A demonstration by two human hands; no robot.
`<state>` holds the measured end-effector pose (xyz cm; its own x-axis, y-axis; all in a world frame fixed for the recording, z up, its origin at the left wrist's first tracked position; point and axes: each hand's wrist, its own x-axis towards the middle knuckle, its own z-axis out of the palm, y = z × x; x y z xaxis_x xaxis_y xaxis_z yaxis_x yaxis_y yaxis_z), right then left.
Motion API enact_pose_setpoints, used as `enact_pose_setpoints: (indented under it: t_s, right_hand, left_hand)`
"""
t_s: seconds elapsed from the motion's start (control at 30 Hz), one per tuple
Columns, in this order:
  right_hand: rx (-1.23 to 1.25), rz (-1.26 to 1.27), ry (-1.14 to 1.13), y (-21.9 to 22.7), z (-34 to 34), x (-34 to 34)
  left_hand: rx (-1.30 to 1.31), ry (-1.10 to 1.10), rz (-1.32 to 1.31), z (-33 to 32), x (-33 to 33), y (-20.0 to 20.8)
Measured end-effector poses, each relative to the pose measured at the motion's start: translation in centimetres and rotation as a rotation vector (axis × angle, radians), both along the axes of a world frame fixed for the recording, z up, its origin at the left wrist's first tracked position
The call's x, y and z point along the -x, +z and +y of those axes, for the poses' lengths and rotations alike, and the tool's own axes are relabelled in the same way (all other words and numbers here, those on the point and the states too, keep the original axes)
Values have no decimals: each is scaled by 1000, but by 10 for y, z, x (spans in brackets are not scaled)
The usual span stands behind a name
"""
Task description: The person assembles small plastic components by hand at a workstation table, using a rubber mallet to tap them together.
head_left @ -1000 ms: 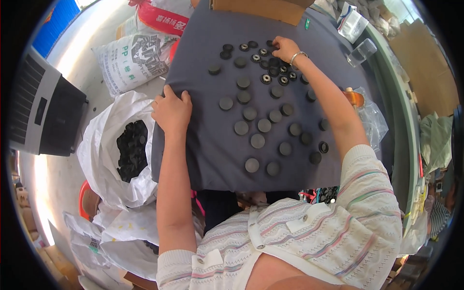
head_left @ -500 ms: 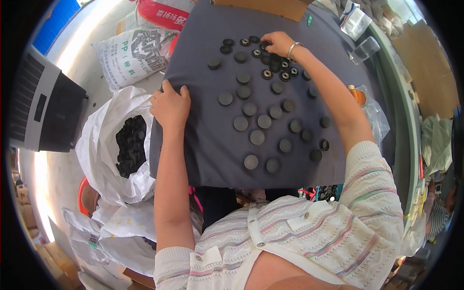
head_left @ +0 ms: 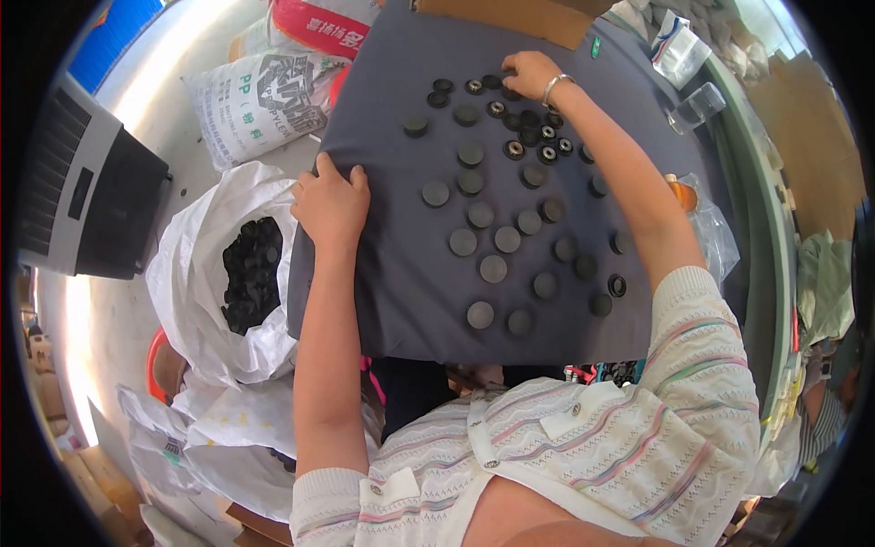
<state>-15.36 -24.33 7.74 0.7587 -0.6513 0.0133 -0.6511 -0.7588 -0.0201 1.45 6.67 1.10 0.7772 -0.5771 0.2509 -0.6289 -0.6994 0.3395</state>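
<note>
Many small round black caps are spread over a dark grey cloth-covered table. Most show a plain flat top, like the cap near the middle. In the far cluster several show a metallic ring-like centre, such as the cap. My right hand, with a bracelet on its wrist, reaches to the far edge of that cluster. Its fingers are bent down and closed on a black cap, which they partly hide. My left hand lies on the table's left edge, fingers apart and holding nothing.
Left of the table stands an open white sack of black pieces, with a grey and black machine beyond. A printed white bag leans behind. A cardboard box is at the far edge, a clear cup at far right.
The whole view has shifted slightly, so the table appears lower and further right. My right hand has moved a little farther away over the cluster's edge. My left hand stays at the table edge.
</note>
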Motion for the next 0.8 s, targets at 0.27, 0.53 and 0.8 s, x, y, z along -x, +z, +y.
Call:
enact_pose_setpoints:
  t_s: [0.27, 0.53, 0.8]
  right_hand:
    - [-100, 108, 6, -3, 13, -36]
    - [-45, -247, -29, -22, -37, -22]
    - [-143, -51, -1, -15, -51, -16]
  left_hand:
    - [7, 9, 20, 4, -3, 1]
    - [14, -1, 12, -1, 2, 0]
    - [25, -1, 25, 0, 1, 4]
